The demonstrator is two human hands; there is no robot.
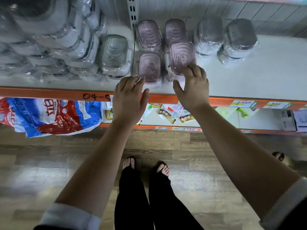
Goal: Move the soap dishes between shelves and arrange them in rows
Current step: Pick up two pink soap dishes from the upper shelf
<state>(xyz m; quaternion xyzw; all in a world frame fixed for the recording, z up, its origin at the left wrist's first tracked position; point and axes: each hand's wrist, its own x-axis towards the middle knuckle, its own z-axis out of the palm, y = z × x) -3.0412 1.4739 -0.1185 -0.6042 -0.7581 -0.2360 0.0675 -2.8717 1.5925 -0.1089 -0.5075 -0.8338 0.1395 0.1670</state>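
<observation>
Several pink soap dishes wrapped in clear film stand in two short rows on the white shelf (249, 77). The back pair are a left dish (148, 34) and a right dish (175, 30). My left hand (129, 98) lies flat, its fingertips touching the near end of the front-left pink dish (149, 67). My right hand (193, 87) rests its fingers on the near end of the front-right pink dish (181, 55), thumb spread apart. That dish sits higher than its neighbour, apparently on another one.
A clear dish (114, 53) stands left of the pink ones, past it a heap of wrapped grey dishes (49, 39). Two grey stacks (209, 35) (239, 37) stand to the right. A lower shelf holds a red-blue bag (49, 117) and packets (167, 113).
</observation>
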